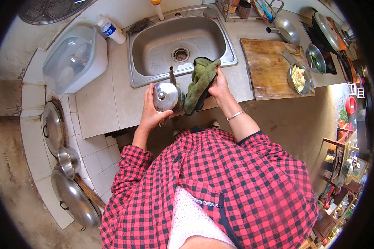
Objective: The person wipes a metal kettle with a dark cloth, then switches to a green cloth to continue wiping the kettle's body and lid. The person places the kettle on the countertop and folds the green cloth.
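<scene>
In front of the sink [153, 58], my left hand [150, 113] is wrapped round the side of a shiny metal kettle [164, 93]. Its thumb lies at the near side and its fingers at the far left side. The kettle's dark spout [172, 76] points toward the basin. My right hand [219, 86], with a bangle at the wrist, grips a green cloth [199, 85] that hangs folded beside the kettle. The cloth covers part of the kettle's right side, so I cannot tell whether they touch.
Right of the sink lies a wooden cutting board [262, 62] with a knife [290, 57] and a metal bowl of pale cut pieces [298, 78]. A lidded plastic bin [99, 58] and a white bottle [112, 31] stand at the left. Metal pot lids [72, 195] lean against the left wall.
</scene>
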`<control>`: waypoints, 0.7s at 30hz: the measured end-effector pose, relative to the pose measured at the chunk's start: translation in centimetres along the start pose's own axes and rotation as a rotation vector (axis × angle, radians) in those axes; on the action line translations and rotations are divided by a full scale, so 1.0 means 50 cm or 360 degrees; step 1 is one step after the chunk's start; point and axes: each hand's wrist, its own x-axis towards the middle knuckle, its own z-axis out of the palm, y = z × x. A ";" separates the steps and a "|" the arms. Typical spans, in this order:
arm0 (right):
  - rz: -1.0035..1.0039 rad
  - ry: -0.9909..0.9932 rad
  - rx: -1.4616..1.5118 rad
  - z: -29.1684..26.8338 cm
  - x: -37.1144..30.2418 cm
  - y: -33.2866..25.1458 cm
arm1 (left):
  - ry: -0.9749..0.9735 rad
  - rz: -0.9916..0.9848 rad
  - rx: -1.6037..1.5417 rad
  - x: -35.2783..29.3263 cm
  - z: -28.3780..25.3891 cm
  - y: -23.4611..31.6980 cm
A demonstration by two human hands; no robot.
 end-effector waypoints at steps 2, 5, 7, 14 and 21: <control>0.0012 -0.0240 -0.0018 0.023 -0.003 0.025 | -0.0076 -0.0079 0.0041 0.002 -0.009 0.007; -0.0180 -0.0116 -0.1030 0.027 0.013 0.140 | -0.0061 -0.0128 0.0145 0.000 -0.006 0.018; -0.0455 -0.0254 -0.1825 0.014 0.043 0.179 | 0.0006 -0.0110 0.0200 -0.005 0.002 0.024; -0.0541 -0.0845 -0.2758 0.016 0.114 0.139 | 0.0038 -0.0112 0.0215 -0.006 0.010 0.033; -0.0595 -0.0972 -0.2942 0.045 0.090 0.116 | 0.0029 -0.0138 0.0176 -0.008 0.009 0.027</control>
